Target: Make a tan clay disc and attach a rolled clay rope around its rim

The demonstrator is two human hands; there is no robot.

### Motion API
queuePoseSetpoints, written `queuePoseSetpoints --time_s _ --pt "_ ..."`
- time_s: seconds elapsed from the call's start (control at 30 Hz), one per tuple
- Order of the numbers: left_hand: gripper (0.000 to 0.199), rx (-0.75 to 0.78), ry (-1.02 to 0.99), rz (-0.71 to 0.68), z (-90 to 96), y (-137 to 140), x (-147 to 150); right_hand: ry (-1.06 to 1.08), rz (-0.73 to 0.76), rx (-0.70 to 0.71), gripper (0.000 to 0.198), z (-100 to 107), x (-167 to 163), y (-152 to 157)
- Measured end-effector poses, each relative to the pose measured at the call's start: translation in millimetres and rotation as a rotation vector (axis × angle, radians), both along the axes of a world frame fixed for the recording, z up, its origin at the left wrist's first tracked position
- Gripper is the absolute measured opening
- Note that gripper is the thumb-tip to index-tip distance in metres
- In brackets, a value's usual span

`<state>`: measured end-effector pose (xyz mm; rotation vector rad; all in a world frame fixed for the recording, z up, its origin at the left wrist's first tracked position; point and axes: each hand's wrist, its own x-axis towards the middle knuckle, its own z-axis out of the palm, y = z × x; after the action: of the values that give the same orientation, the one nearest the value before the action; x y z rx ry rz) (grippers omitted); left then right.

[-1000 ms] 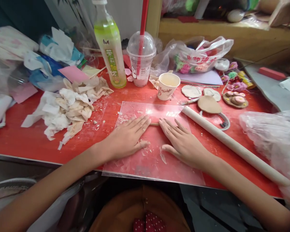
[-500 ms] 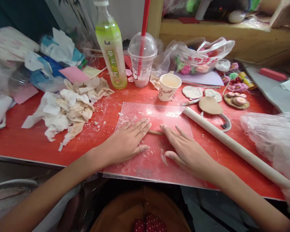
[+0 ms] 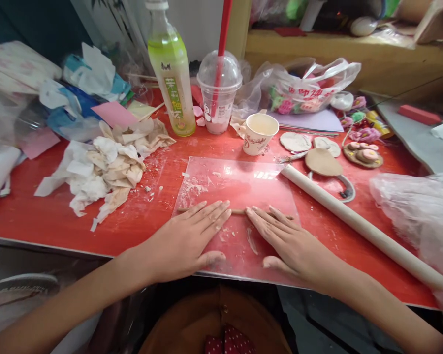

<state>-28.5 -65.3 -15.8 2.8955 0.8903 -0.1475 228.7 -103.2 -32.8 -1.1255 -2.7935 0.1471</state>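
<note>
A thin brown clay roll (image 3: 238,212) lies crosswise on a clear plastic sheet (image 3: 239,172) on the red table. My left hand (image 3: 192,236) rests flat over its left part, fingers stretched out and thumb apart. Over the right part lies my right hand (image 3: 288,236), also flat with the fingers extended. The roll shows between the hands, and its ends stick out past the fingers on both sides. Pale clay scraps are scattered on the sheet around it.
A long pale tube (image 3: 354,221) lies slanted at the right, near flat clay discs (image 3: 323,162). Behind the sheet stand a paper cup (image 3: 260,140), a domed plastic cup (image 3: 218,98) and a green drink bottle (image 3: 172,78). Crumpled tissues (image 3: 107,167) heap at the left.
Both hands have slid toward me and slightly apart over the sheet. The clay roll has moved nearer to me with them, and more of its length is visible.
</note>
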Motion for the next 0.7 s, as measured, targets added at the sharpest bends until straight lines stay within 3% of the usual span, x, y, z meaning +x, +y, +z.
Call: queuePoseSetpoints --time_s 0.23,0.43,0.63,0.7 --pt "0.07 0.094 -0.014 0.145 2.1 35 -6 -0.023 -0.05 0.089 0.082 -1 0 25" --pt "0.063 0.058 0.045 -0.006 5.3 2 -21 -0.049 0.025 0.065 0.089 -2 2 4" --pt "0.067 0.086 0.049 0.115 -0.2 19 -14 -0.032 -0.037 0.093 0.082 -5 5 21" --pt "0.068 0.068 0.055 0.094 0.6 19 -15 -0.052 0.005 0.068 0.083 -1 8 23"
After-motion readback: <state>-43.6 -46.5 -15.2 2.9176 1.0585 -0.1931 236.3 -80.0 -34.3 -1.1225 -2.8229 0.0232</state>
